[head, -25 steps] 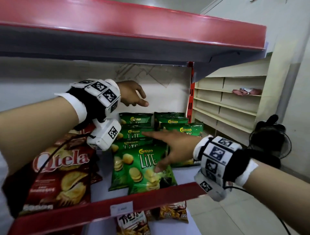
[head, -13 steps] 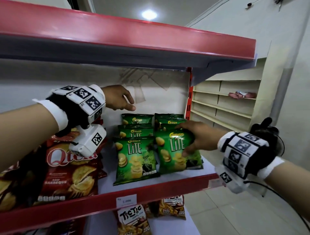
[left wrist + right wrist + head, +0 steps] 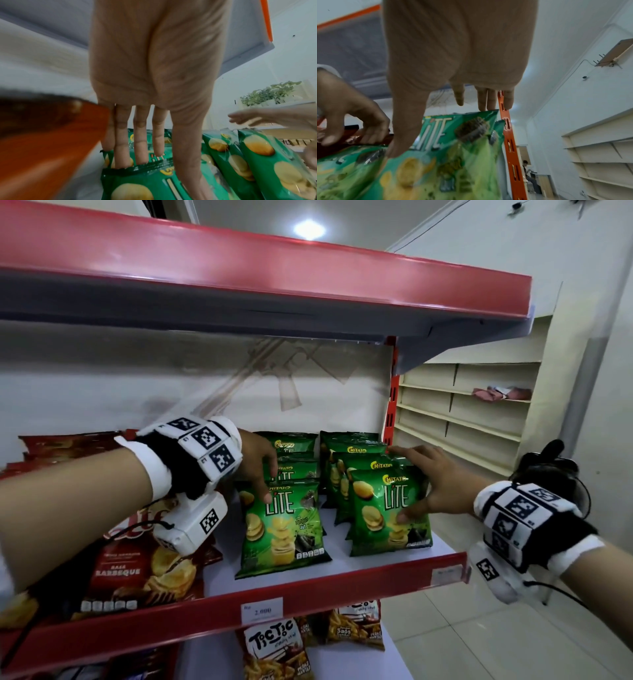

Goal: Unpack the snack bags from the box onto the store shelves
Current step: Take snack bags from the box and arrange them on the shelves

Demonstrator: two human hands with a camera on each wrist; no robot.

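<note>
The head camera faces the red-edged shelf from close in front. The left wrist camera looks along the left hand from very near, toward the back of the shelf. The right wrist camera looks likewise along the right hand. All three views share the green snack bags.

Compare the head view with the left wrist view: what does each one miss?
Head only: the price tag, the Tic Tic bags on the lower shelf, and the right hand's grip on the right Lite bag. Left wrist only: a leafy plant, and the left hand's fingers tucked behind the left Lite bag's top edge. Both: both hands and both Lite bags.
</note>
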